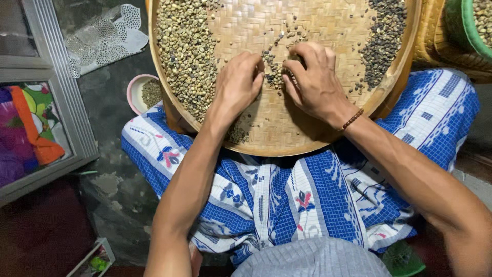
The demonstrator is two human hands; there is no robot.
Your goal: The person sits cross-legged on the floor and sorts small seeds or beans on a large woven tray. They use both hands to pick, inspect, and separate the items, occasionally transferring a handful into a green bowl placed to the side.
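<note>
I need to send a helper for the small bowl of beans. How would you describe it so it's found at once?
Start at the big round woven tray on the person's lap. Look just off its edge on the side of the left hand, down on the dark floor. There sits the small pink bowl with greenish beans inside, the only pink-rimmed dish, far smaller than the tray.

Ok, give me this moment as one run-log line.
left hand: fingers down on small bean cluster | right hand: beside it, fingers curled | woven tray: on lap | pale beans: left | dark beans: right
</note>
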